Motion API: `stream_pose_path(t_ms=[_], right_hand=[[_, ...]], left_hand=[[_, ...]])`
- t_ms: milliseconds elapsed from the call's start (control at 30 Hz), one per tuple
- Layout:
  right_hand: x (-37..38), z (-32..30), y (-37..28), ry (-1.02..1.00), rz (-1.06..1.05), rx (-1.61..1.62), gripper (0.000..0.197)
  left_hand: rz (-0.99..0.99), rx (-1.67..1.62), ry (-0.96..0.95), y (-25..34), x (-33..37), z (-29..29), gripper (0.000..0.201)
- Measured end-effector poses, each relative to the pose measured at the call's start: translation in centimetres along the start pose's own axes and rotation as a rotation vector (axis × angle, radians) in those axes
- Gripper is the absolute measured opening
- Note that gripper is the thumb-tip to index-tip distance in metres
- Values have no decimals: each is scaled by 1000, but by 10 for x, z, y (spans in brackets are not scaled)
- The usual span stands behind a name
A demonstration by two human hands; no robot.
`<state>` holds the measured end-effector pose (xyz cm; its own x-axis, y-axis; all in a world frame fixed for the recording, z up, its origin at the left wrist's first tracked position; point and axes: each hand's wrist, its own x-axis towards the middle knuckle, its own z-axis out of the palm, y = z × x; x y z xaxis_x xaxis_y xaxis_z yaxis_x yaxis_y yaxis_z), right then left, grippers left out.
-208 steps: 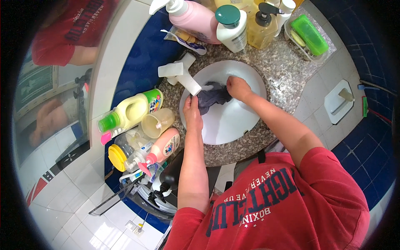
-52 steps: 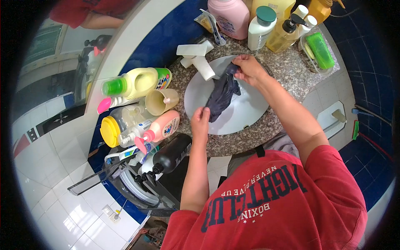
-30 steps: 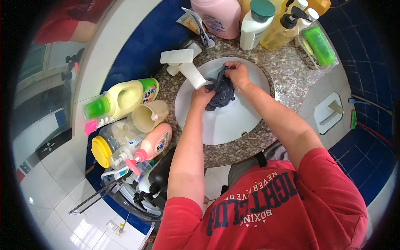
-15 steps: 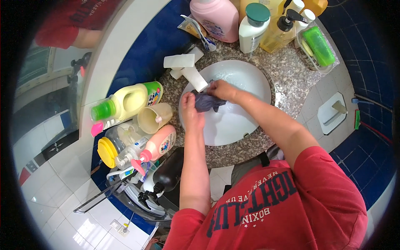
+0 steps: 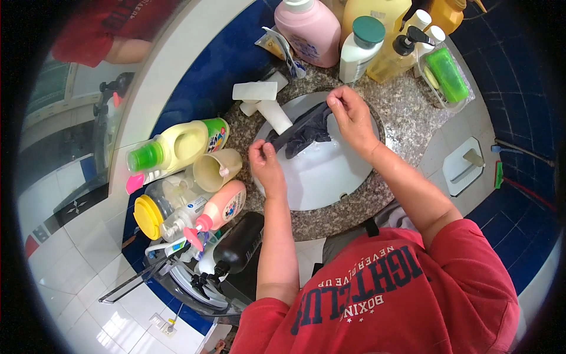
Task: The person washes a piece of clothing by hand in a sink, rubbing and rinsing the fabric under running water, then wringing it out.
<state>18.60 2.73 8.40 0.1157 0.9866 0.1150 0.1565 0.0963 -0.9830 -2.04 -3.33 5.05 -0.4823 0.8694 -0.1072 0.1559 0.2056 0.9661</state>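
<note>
A dark wet garment [image 5: 308, 134] with a band along its upper edge, probably a pair of underpants, is stretched between my two hands over the white washbasin [image 5: 321, 186]. My left hand [image 5: 269, 170] pinches one end of the band near the basin's left rim. At the far right side of the basin, my right hand [image 5: 354, 120] grips the other end, thumb against fingers. The rest of the cloth hangs in folds below the band. Just beyond it, the white tap [image 5: 273, 115] points down toward the band.
Along the back of the speckled counter [image 5: 407, 124] stand a pink bottle [image 5: 308, 32], a white bottle with a green cap [image 5: 359, 53] and an amber pump bottle [image 5: 392, 62]. A green soap box [image 5: 447, 75] sits at right. A beige cup [image 5: 217, 170] and several bottles crowd the left.
My hands have moved apart, the right one up and to the right. The garment went from a bunched lump under the tap to a band stretched across the basin.
</note>
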Motion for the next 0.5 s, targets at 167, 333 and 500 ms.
stream_pose_path(t_ms=[167,333,500], right_hand=[[-14,10,72,-348,279,-451,15],[-2,7,34,-218,511,-67,22],[21,-9,-45,-107,185,54,20]], left_hand=[[-151,308,-209,-54,2,-4,13],[-8,380,-149,-11,8,-6,16],[39,514,-399,61,-3,-12,25]])
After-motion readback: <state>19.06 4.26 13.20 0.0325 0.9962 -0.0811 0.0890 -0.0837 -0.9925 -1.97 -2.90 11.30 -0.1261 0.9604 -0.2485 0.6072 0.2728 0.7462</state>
